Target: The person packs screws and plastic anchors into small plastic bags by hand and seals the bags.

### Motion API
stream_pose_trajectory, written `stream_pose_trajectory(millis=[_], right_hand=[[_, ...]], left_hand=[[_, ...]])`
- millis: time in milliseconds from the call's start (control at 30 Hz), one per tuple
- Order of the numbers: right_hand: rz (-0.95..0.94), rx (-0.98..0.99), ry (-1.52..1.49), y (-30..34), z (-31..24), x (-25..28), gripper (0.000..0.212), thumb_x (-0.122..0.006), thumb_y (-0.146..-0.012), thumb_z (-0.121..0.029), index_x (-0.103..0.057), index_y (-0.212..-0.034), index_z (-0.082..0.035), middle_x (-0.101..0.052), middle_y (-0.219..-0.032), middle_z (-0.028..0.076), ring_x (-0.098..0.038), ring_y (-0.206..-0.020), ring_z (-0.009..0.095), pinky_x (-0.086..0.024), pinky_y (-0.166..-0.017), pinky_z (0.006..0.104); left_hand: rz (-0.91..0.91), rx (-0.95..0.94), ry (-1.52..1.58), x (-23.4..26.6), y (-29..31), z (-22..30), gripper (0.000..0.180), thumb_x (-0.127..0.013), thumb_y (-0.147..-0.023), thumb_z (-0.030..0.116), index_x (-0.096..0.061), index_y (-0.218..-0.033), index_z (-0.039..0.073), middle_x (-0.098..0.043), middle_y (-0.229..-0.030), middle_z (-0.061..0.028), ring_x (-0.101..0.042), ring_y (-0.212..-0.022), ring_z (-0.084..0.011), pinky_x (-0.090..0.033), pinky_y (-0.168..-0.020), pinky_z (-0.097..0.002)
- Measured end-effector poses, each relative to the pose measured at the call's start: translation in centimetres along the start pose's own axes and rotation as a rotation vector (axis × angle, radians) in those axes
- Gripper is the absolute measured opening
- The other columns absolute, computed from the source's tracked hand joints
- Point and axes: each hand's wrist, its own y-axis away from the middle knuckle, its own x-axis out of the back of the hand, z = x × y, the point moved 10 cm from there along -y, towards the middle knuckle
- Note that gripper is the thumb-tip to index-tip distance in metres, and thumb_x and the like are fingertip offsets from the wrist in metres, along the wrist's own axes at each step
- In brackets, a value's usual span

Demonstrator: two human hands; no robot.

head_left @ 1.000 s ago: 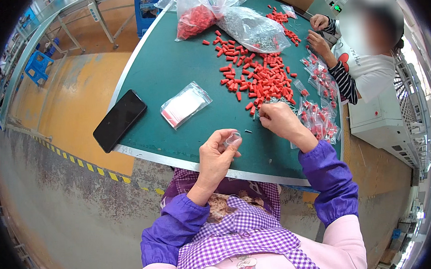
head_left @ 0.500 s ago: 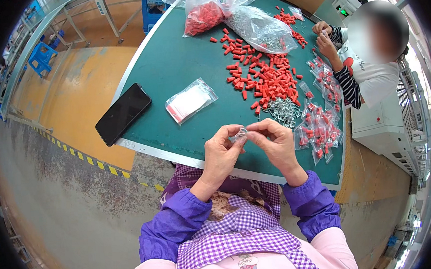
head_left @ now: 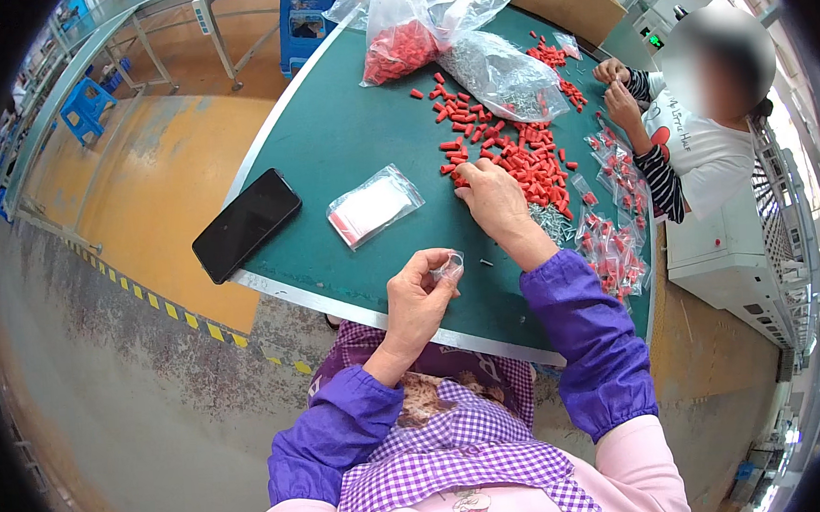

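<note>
My left hand (head_left: 417, 298) is closed, pinching a small clear plastic bag (head_left: 450, 268) above the table's near edge. My right hand (head_left: 503, 207) reaches over the left side of a heap of red tapered plastic caps (head_left: 531, 159). Its fingers are bent downward with thumb and forefinger a little apart, their tips close to the caps; nothing shows held between them. Beside its wrist lies a heap of small silver screws (head_left: 551, 221), partly covered by the forearm. One loose screw (head_left: 486, 262) rests on the green table between my hands.
Filled small bags (head_left: 614, 253) lie along the right edge. A black phone (head_left: 247, 226) and a clear packet with a white card (head_left: 375, 206) lie left. Large bags of caps (head_left: 400, 50) and screws (head_left: 507, 76) stand farther back. A co-worker (head_left: 704, 144) works at the far right.
My right hand has left the small bag and moved forward to the red caps. The left hand keeps the bag. A loose screw now shows on the table between them.
</note>
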Motion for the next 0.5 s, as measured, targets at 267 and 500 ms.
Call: stream_pose_trajectory(millis=[267,500], right_hand=[[-0.111,0.059,-0.067,-1.7,-0.1,-0.8,0.017,-0.059,-0.079,-0.008,-0.058,-0.095,-0.002,-0.059,-0.092,0.019,-0.059,-0.09,0.036,-0.048,-0.077,0.0447],[-0.004,-0.052,0.046,-0.8,1.0,-1.4,0.012,-0.053,-0.077,-0.003,-0.062,-0.084,-0.001,-0.061,-0.088,0.019,-0.062,-0.083,0.035,-0.051,-0.074,0.0423]], left_hand=[[-0.002,-0.002,0.027,0.2,-0.3,0.2,0.019,-0.064,-0.085,0.008,-0.059,-0.102,0.001,-0.062,-0.084,-0.0004,-0.058,-0.064,-0.0052,-0.044,-0.055,-0.0177],[0.021,-0.01,0.01,0.5,-0.6,0.7,0.019,-0.064,-0.085,0.008,-0.059,-0.102,0.001,-0.062,-0.085,-0.0009,-0.058,-0.064,-0.0053,-0.044,-0.054,-0.0176]])
